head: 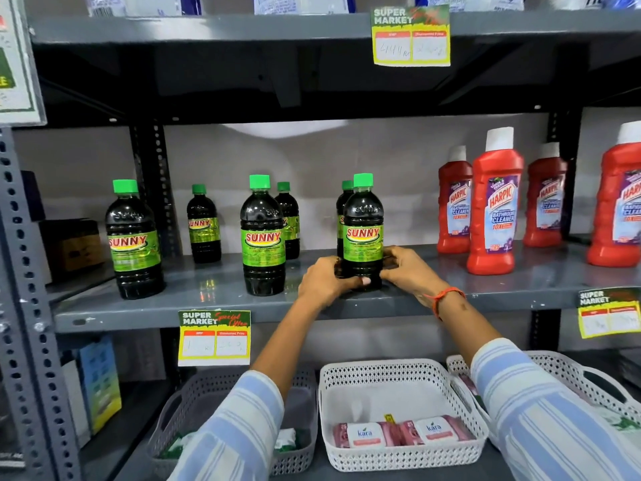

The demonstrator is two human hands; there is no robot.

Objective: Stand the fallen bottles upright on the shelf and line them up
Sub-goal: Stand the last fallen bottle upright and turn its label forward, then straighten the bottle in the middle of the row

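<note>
Several dark Sunny bottles with green caps stand upright on the grey middle shelf (208,307). One Sunny bottle (362,227) stands near the front edge, right of centre. My left hand (324,281) and my right hand (409,272) both clasp its base from either side. Another bottle (345,199) stands right behind it. Further left are a front bottle (263,234) with one (289,216) behind it, a small-looking back bottle (203,223), and a front bottle at far left (133,241). No bottle lies on its side.
Red Harpic bathroom cleaner bottles (494,203) stand on the right of the same shelf. Price tags hang on the shelf edges (214,336). Below, a white basket (399,376) holds Kara packs, with a grey basket (194,404) to its left. A perforated upright post (20,272) is at left.
</note>
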